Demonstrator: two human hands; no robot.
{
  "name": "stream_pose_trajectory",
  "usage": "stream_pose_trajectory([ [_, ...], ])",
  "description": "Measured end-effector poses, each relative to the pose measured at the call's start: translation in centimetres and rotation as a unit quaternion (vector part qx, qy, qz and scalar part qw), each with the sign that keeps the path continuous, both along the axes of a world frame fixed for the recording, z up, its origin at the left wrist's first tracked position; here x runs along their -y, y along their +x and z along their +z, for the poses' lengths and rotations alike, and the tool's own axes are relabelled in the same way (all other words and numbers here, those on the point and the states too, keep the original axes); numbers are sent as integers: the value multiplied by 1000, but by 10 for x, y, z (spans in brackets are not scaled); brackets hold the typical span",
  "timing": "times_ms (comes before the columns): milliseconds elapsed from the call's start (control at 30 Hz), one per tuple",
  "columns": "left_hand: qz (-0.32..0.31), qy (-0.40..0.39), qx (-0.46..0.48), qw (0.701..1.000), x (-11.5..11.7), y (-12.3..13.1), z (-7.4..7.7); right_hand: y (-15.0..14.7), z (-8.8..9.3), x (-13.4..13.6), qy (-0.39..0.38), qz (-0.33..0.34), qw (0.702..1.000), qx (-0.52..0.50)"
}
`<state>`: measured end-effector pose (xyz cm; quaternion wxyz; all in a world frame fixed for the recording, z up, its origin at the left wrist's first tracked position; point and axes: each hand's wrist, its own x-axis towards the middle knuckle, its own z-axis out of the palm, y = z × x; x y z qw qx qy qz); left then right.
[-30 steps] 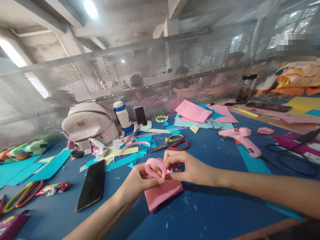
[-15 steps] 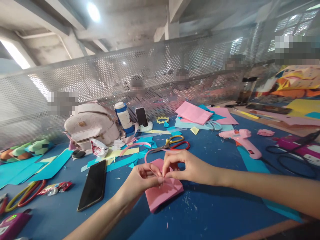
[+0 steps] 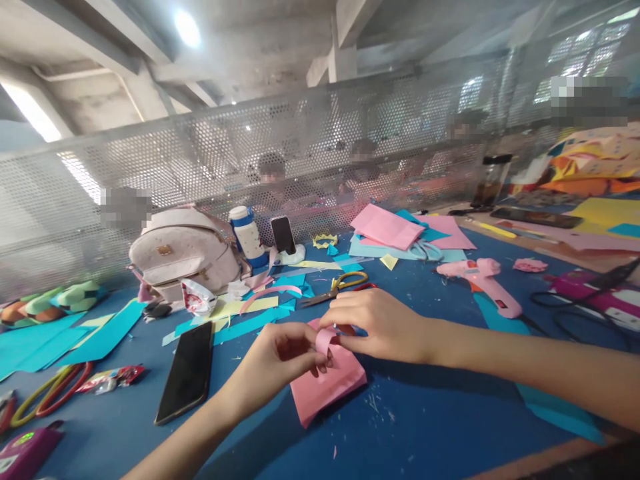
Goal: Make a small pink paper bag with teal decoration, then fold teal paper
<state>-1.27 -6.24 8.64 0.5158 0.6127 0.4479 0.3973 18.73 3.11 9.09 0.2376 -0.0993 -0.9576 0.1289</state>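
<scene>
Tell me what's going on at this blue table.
A person's left hand and right hand are holding a curled pink paper strip between their fingertips, over a larger pink paper piece. Scissors lie just beyond the hands, a glue gun lies to the right, and a phone to the left.

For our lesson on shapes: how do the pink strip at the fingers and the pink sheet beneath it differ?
The pink strip is narrow, the pink sheet broad. The strip curls; the sheet shows a flatter face. The strip is between the left hand and right hand; the sheet lies below. Both are pink.
</scene>
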Motion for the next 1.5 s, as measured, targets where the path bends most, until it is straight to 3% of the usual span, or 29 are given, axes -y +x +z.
stream_pose_trajectory([
  [133,7,-24,32,999,-1,-10,5,-1,7,-5,-204,-41,978,23],
  [267,18,-29,52,998,2,-18,-1,2,5,-12,-421,12,907,28],
  [433,1,-58,86,995,5,-23,-19,0,-10,-13,-546,60,835,26],
  [533,6,-69,84,994,5,-29,-33,-1,-19,-15,-555,53,829,55],
  [633,9,-73,48,996,6,-32,-42,0,-26,-19,-529,35,844,87],
  [767,12,-76,-62,995,7,-32,-38,3,-30,-23,-458,27,880,124],
  [933,10,-51,-159,986,6,-35,-32,4,-30,-27,-431,19,891,143],
  [1200,-9,-15,-126,992,0,-43,-36,0,-24,-31,-412,9,897,163],
  [1500,-15,-17,-132,991,-9,-45,-40,4,-37,-30,-425,1,893,147],
])
